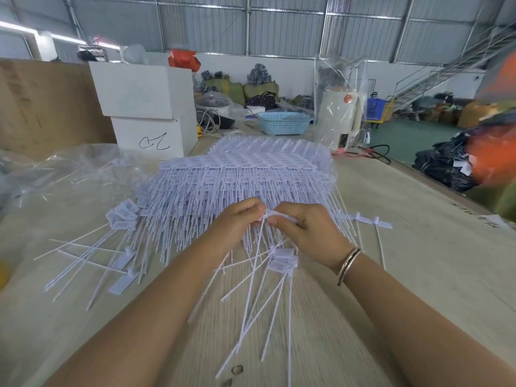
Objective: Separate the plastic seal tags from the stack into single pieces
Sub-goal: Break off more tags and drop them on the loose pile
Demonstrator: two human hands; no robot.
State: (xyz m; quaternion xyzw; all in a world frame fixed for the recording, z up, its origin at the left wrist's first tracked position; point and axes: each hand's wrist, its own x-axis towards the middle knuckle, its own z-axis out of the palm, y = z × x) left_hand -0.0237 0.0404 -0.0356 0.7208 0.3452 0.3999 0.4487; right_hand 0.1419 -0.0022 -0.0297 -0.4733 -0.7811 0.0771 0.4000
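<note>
Your fingertips are crowding together, so exactly where one tag ends and the next begins is staying hard to make out. Your left hand (pixel 240 216) is pinching a white seal tag (pixel 275 214) at its head, and your right hand (pixel 308 229) is gripping the same piece from the other side, just above the near edge of the stack (pixel 237 174) lying on the wooden table (pixel 391 247). Single tags (pixel 282 262) are lying loose below your wrists, more (pixel 122 216) to the left. The right edge of the view is smearing into orange blur. Behind the stack, a blue basket (pixel 283 122) is sitting; its contents are hidden behind its wall. Two white boxes (pixel 148 107) are standing closed.
</note>
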